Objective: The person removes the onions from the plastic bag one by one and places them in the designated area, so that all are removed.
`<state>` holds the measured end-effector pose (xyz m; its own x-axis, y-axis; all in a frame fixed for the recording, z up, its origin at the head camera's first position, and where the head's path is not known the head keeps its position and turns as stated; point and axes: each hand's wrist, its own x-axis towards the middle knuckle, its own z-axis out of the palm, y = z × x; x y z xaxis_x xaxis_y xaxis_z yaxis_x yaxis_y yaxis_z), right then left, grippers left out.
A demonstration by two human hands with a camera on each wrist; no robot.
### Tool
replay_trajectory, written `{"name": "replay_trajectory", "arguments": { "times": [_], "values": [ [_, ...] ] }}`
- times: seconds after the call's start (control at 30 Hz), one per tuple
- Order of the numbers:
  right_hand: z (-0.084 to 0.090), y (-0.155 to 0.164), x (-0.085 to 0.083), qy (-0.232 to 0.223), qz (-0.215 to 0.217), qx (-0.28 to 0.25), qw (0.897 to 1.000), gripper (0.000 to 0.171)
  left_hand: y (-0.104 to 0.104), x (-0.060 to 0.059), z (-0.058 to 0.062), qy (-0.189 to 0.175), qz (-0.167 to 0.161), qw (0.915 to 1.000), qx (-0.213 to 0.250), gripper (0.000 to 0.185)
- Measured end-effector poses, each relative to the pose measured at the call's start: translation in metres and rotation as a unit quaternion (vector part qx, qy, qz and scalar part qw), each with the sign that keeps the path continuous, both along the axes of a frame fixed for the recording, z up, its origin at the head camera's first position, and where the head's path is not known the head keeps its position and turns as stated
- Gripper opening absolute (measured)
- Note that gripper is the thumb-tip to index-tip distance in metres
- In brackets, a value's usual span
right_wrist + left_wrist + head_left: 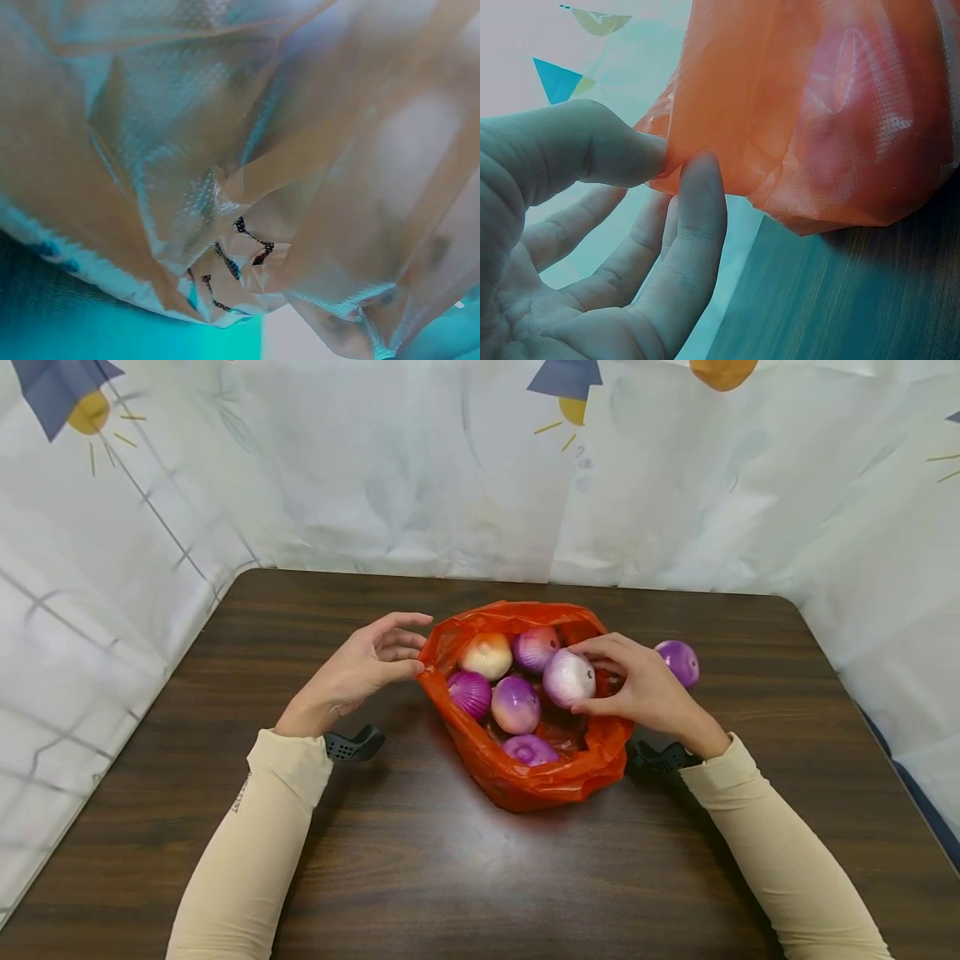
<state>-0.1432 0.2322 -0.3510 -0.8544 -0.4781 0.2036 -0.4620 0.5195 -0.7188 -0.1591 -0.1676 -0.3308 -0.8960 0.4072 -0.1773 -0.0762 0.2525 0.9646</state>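
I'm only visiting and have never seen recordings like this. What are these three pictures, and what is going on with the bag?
No machine here: a person works with bare hands. The wide picture comes from a head camera; the two close-ups come from cameras on each wrist. On the dark wooden table stands an orange plastic bag of onions. The left hand pinches the bag's rim. The right hand grips a pale purple onion over the bag. One more purple onion lies on the table behind that hand.

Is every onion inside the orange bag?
No, one purple onion lies on the table outside the orange bag, behind the right hand.
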Motion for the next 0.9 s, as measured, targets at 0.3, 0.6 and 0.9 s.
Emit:
{"name": "replay_trajectory", "arguments": {
  "times": [0.3,0.6,0.9],
  "values": [
    [0.011,-0.004,0.003,0.009,0.005,-0.043,0.999,0.07,-0.007,0.004,-0.002,-0.004,0.006,0.9999,0.009,0.065],
    [0.024,-0.001,0.007,0.032,-0.007,-0.124,0.992,0.073,-0.009,0.007,0.0,0.005,0.016,0.9999,0.004,0.062],
    [0.037,0.025,0.022,0.019,-0.059,-0.205,0.977,0.074,-0.001,0.002,0.006,0.01,0.011,0.9999,0.006,0.058]
  ]
}}
